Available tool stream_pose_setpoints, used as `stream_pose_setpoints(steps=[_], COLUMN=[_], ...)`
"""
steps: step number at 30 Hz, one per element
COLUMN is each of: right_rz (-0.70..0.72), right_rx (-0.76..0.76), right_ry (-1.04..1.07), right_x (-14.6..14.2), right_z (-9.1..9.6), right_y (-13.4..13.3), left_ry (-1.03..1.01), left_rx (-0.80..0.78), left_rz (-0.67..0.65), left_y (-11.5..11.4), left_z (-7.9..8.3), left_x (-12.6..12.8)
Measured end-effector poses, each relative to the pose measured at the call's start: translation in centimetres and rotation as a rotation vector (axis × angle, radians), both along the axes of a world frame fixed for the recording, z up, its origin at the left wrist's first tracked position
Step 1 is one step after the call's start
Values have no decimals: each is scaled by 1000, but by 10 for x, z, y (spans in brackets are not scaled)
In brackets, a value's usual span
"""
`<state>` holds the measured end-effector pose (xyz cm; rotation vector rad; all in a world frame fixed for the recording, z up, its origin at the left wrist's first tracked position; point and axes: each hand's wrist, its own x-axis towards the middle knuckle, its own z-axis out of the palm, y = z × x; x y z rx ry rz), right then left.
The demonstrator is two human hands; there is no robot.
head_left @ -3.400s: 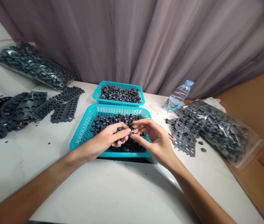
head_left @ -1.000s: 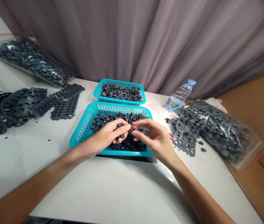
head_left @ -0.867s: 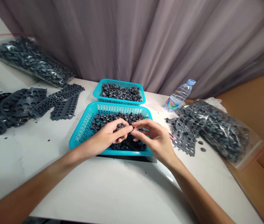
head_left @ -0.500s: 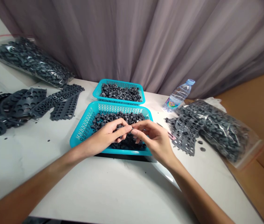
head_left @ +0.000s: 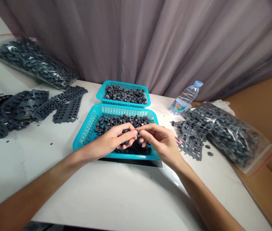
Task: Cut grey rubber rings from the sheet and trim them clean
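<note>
Over the front turquoise basket [head_left: 83, 133], my left hand [head_left: 119, 136] and my right hand [head_left: 158, 138] meet fingertip to fingertip. Between them is a small dark rubber ring [head_left: 138, 134], its round face partly showing. My left thumb and forefinger pinch it from the left, while the other left fingers curl under, with more dark pieces seen close behind them. From the right, my right thumb and forefinger close on the same ring. Many short dark rubber pieces [head_left: 113, 120] fill the basket beneath, partly hidden by both hands.
Behind stands a second turquoise basket [head_left: 99, 93] of similar pieces. Perforated dark rubber sheets [head_left: 68, 110] lie left, beneath a filled plastic bag [head_left: 35, 64]. At right are a water bottle [head_left: 186, 98], another perforated sheet [head_left: 191, 144], pink-handled tool [head_left: 178, 140] and another filled bag [head_left: 232, 138].
The ring's round face now shows between my fingertips, where it was mostly hidden before. My right thumb and fingers have shifted slightly right. The whole view has moved a little.
</note>
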<state>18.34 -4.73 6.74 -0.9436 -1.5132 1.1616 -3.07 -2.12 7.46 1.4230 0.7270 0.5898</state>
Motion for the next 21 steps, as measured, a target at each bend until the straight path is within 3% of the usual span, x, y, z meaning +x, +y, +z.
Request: stream_pose_setpoints(steps=[14, 21], right_rz=[2, -61], right_rx=[2, 127], right_ry=[22, -91], right_x=[-1, -1], right_z=[0, -1], right_y=[0, -6], left_ry=[15, -4], left_rx=[80, 81], left_rz=[-51, -30], left_y=[-1, 0], left_z=[6, 2], left_x=[0, 1])
